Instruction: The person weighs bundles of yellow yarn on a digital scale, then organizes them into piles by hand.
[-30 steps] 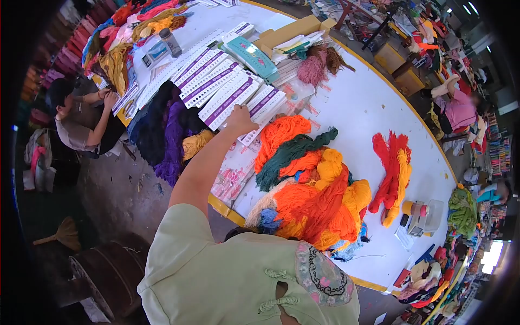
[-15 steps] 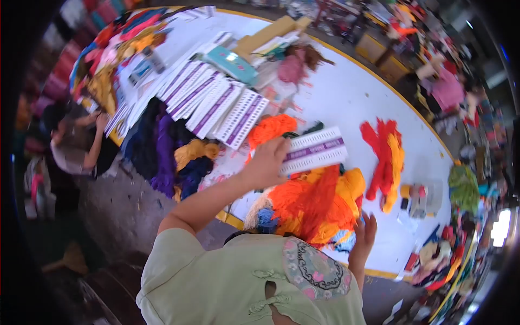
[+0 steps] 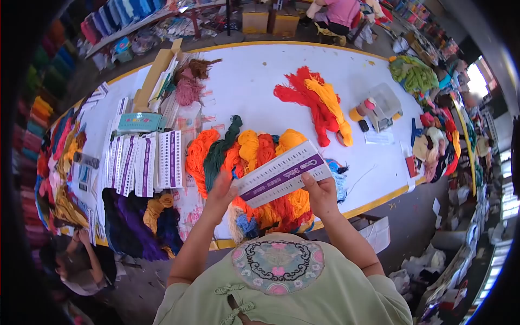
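A white thread card (image 3: 281,172) with a purple "Cross Stitch" band and rows of small holes is held tilted before me, its right end higher. My right hand (image 3: 322,196) is closed on its right end, thumb on top. At the lower left end, my left hand (image 3: 219,194) grips the card's edge; its fingers are partly hidden. Beneath the card lies a heap of yarn skeins, with orange yarn (image 3: 200,154), a dark green skein (image 3: 219,151) and yellow yarn (image 3: 290,139) showing. Similar purple-banded cards (image 3: 145,162) are spread to the left.
Red and yellow skeins (image 3: 319,105) lie farther back on the white table (image 3: 244,81). A clear plastic container (image 3: 385,103) stands at the right. Dark and purple yarn (image 3: 138,225) hangs over the near edge. Another person (image 3: 81,265) sits at the lower left.
The view has swung left and levelled. The card, earlier in my left hand alone, is now between both hands; my right hand has come up from the yarn heap onto it.
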The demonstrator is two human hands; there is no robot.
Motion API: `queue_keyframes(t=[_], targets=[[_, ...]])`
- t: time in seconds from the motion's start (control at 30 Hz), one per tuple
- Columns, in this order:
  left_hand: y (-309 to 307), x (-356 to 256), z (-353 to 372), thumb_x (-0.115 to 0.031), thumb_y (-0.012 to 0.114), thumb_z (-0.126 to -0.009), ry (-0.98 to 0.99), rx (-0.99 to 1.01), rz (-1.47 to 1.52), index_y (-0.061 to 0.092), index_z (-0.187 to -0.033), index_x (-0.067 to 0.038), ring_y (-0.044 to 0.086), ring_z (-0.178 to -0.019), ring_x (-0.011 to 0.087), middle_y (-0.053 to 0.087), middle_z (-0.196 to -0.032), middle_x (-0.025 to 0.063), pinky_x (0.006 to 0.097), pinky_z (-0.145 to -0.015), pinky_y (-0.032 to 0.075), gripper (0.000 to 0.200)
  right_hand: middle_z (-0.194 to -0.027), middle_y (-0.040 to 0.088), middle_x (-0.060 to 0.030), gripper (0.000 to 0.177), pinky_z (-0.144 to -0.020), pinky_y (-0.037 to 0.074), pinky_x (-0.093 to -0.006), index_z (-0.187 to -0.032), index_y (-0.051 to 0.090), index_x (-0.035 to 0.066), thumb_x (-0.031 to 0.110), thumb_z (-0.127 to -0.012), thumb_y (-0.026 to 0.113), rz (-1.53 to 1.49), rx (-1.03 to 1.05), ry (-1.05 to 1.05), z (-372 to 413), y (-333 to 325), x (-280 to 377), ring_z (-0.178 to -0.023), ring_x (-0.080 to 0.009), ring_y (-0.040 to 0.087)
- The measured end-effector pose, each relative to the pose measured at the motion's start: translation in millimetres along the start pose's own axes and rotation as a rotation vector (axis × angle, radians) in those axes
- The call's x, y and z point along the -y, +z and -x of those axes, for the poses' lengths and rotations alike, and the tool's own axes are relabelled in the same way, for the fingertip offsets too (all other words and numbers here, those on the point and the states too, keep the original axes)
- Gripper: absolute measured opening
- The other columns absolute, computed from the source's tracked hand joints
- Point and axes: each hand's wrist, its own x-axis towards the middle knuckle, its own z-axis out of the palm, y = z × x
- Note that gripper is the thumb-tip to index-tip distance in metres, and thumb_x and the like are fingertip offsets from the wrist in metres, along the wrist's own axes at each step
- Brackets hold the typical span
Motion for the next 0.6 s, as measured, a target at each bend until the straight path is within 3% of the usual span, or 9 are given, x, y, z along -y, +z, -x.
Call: queue_keyframes(t=[0.1, 0.13, 0.23, 0.27, 0.37, 0.43, 0.53, 0.6], targets=[[23.3, 0.1, 10.9, -0.012, 0.063, -0.095, -0.219, 0.076, 0.56, 0.039, -0.137, -0.003, 0.055, -0.122, 0.023, 0.053, -0.133, 0.0137, 0.041, -0.099, 0.048, 0.049, -0.111, 0.065, -0.0052, 0.031, -0.093, 0.049, -0.0318, -0.125, 0.055, 0.0, 0.015, -0.098, 0.06, -0.1, -0.083, -0.019, 6.8, -0.4, -8.6, -0.106, -0.0151, 0.06], [36.2, -8.6, 15.6, -0.008, 0.062, -0.094, -0.169, 0.037, 0.52, 0.046, -0.126, -0.004, 0.061, -0.109, 0.0215, 0.061, -0.118, 0.0095, 0.0404, -0.094, 0.051, 0.036, -0.115, 0.063, -0.0077, 0.04, -0.094, 0.049, -0.0333, -0.131, 0.05, 0.0, 0.016, -0.097, 0.062, -0.064, -0.087, 0.037, 10.0, -4.9, -3.1, -0.107, -0.0164, 0.06], [39.9, -8.5, 23.7, -0.008, 0.063, -0.093, -0.126, 0.089, 0.423, 0.047, -0.123, -0.004, 0.061, -0.106, 0.021, 0.06, -0.114, 0.0088, 0.0381, -0.092, 0.052, 0.034, -0.12, 0.062, -0.0103, 0.048, -0.094, 0.05, -0.034, -0.135, 0.047, 0.001, 0.017, -0.094, 0.066, -0.025, -0.312, -0.227, 20.3, -8.3, 16.8, -0.107, -0.0174, 0.06], [38.5, -5.0, 23.2, -0.005, 0.062, -0.093, -0.098, 0.049, 0.313, 0.048, -0.121, -0.003, 0.061, -0.1, 0.0193, 0.059, -0.109, 0.0082, 0.0358, -0.089, 0.051, 0.031, -0.124, 0.06, -0.0188, 0.061, -0.094, 0.049, -0.0361, -0.14, 0.042, 0.0, 0.022, -0.09, 0.069, 0.069, -0.315, -0.287, 24.5, -16.0, 25.4, -0.108, -0.0258, 0.062], [40.7, -9.0, 26.2, -0.002, 0.056, -0.094, -0.018, 0.139, 0.129, 0.051, -0.115, -0.003, 0.059, -0.098, 0.0161, 0.058, -0.104, 0.0069, 0.0329, -0.088, 0.049, 0.022, -0.121, 0.06, -0.0226, 0.073, -0.087, 0.051, -0.04, -0.146, 0.033, 0.003, 0.03, -0.088, 0.071, 0.95, -0.272, -0.097, 35.2, -47.5, 15.1, -0.103, -0.0301, 0.065], [66.0, -30.8, 38.4, -0.006, 0.055, -0.097, -0.099, 0.049, 0.18, 0.051, -0.119, 0.0, 0.063, -0.1, 0.0205, 0.063, -0.11, 0.0106, 0.036, -0.089, 0.052, 0.023, -0.12, 0.057, -0.0309, 0.074, -0.089, 0.05, -0.0451, -0.142, 0.036, -0.002, 0.04, -0.09, 0.066, 0.941, -0.265, 0.042, 41.1, -58.4, 5.0, -0.104, -0.0435, 0.061], [75.4, -31.4, 56.8, -0.017, 0.048, -0.102, -0.245, -0.016, 0.346, 0.05, -0.126, 0.001, 0.066, -0.103, 0.0268, 0.064, -0.116, 0.0143, 0.0409, -0.087, 0.056, 0.03, -0.113, 0.061, -0.0293, 0.069, -0.084, 0.05, -0.0477, -0.138, 0.04, -0.002, 0.042, -0.09, 0.064, 0.884, -0.252, 0.058, 58.8, -67.0, -19.1, -0.099, -0.0428, 0.063], [84.3, -21.6, 79.8, -0.019, 0.047, -0.103, -0.175, -0.075, 0.141, 0.05, -0.127, 0.001, 0.066, -0.103, 0.0241, 0.064, -0.115, 0.0129, 0.0376, -0.087, 0.055, 0.031, -0.11, 0.062, -0.0285, 0.067, -0.084, 0.05, -0.0471, -0.135, 0.043, -0.002, 0.044, -0.091, 0.063, 0.836, -0.184, 0.129, 73.4, -76.2, -28.1, -0.1, -0.0417, 0.063]])
